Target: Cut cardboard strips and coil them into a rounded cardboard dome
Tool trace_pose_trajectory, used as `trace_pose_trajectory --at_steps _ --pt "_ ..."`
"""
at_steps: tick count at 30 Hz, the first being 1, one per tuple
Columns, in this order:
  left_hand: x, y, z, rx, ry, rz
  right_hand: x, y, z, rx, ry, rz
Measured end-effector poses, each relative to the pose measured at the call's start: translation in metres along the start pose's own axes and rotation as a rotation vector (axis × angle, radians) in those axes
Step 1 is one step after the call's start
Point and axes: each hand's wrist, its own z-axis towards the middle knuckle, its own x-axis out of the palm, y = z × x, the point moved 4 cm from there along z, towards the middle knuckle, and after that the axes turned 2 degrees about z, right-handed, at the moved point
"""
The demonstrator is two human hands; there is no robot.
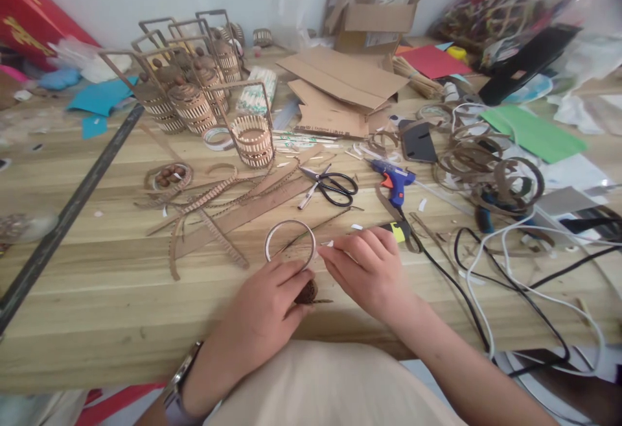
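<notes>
My left hand rests near the table's front edge, fingers curled around a small dark brown round piece. Its fingertips touch a thin cardboard ring with a white outer face that stands on the wood. My right hand is closed in a pinch at the ring's right side, with a small white strip end by its fingertips. A yellow-and-black tool lies just behind the right hand.
Black scissors and a blue glue gun lie behind the hands. Cut cardboard strips spread to the left. Finished slatted lantern models stand at the back left. Cardboard rings, cables and cardboard boxes crowd the right and back.
</notes>
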Motion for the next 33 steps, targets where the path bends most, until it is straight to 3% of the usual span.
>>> trace_pose_trajectory --at_steps 4,11,14,18,21,24,27,33 --pt "0.0 -0.001 -0.001 0.013 -0.024 -0.007 -0.002 -0.007 0.002 0.093 -0.006 0.113" --pt "0.002 -0.002 0.0 0.026 -0.02 -0.02 0.001 -0.005 0.002 0.098 0.002 0.11" --pt "0.0 -0.005 0.001 0.023 -0.034 -0.05 0.007 -0.011 0.001 0.261 -0.015 0.335" --pt "-0.002 -0.006 0.001 0.014 -0.003 -0.091 0.02 -0.043 -0.009 0.636 -0.074 0.679" --pt "-0.001 0.003 -0.001 -0.025 0.01 -0.118 0.018 -0.066 -0.017 0.778 -0.183 0.688" --pt "0.004 0.018 -0.003 -0.089 -0.065 -0.063 0.011 -0.063 -0.018 0.695 -0.166 0.695" --pt "0.007 0.028 -0.005 -0.14 -0.155 -0.011 0.006 -0.037 -0.017 0.516 -0.066 0.71" --pt "0.001 0.025 -0.003 -0.206 -0.228 -0.05 0.006 0.006 -0.02 0.281 0.069 0.694"
